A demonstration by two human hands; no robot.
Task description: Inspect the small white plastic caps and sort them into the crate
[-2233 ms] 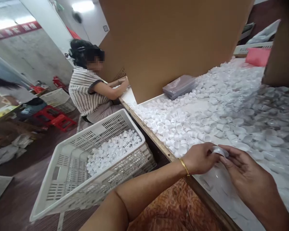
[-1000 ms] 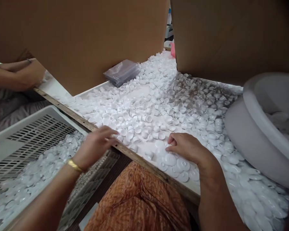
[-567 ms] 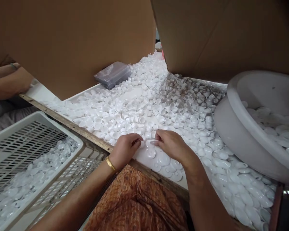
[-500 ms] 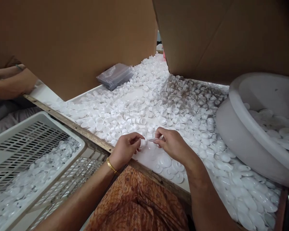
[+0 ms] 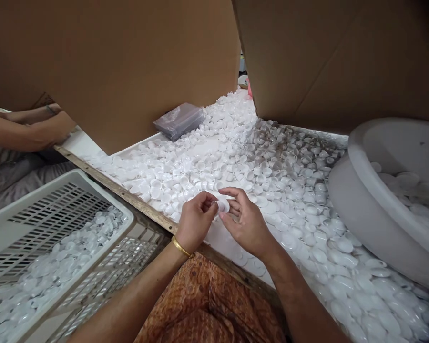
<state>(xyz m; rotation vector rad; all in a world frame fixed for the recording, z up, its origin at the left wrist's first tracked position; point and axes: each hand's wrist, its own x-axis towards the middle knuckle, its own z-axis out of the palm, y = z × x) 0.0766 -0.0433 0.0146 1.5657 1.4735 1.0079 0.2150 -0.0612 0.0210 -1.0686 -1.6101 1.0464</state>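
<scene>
The left hand (image 5: 196,216) is pinching a white piece (image 5: 223,206) from nine o'clock; the right hand (image 5: 245,218), at four o'clock, is lying half-open beside it, contact unclear. A weak pinch would be risking a drop into the lookalike pile (image 5: 232,159) at twelve.

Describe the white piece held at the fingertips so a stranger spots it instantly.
Find the wooden edge of the table strewn with small white plastic parts. Just beyond it, the left hand, gold bracelet at its wrist, pinches the round-rimmed white plastic piece, with the right hand close beside it. Unlike the loose parts lying around, it is held in fingers.
</scene>
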